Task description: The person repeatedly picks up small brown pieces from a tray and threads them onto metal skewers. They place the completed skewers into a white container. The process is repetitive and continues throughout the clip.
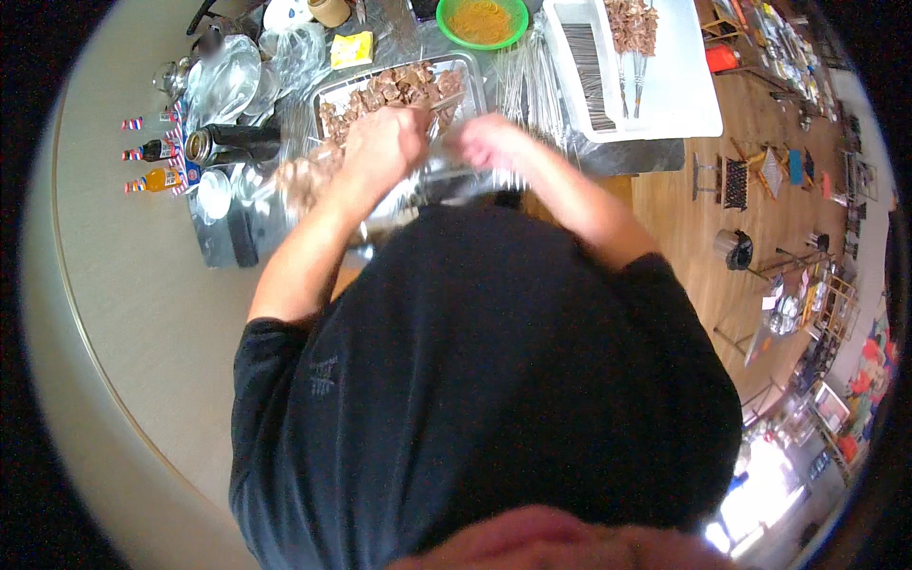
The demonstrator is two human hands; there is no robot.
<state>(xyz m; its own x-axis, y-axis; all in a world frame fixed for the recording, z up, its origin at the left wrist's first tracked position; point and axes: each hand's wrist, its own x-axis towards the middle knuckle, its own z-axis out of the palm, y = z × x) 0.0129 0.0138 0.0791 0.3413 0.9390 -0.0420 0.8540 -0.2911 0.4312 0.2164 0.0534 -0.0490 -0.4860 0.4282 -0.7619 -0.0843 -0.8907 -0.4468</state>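
Holding both hands close together at the upper middle of the frame, the person has the left hand [391, 141] over the near edge of a tray [479, 85] and the right hand [492, 142] just beside it. The left fingers are curled inward, but whether they pinch a piece or a stick, I cannot tell. The right fingers are bent toward the thumb; blur hides whether they grip anything.

The meat [394, 87] lies heaped in the tray, directly beyond the left hand, probably to keep every piece within short reach; a blurred second lot [306, 179] sits to its lower left. Loose skewers [532, 85] lie between tray and bin, a spot that seems to suit the right hand.

The white bin [679, 85], upper right, holds dark skewers [591, 76] in one narrow section and loaded skewers [635, 28] in the other, seemingly to keep bare and filled apart. A green bowl [522, 21] of orange powder stands beyond the tray, perhaps out there to leave the near side free for the wrists.
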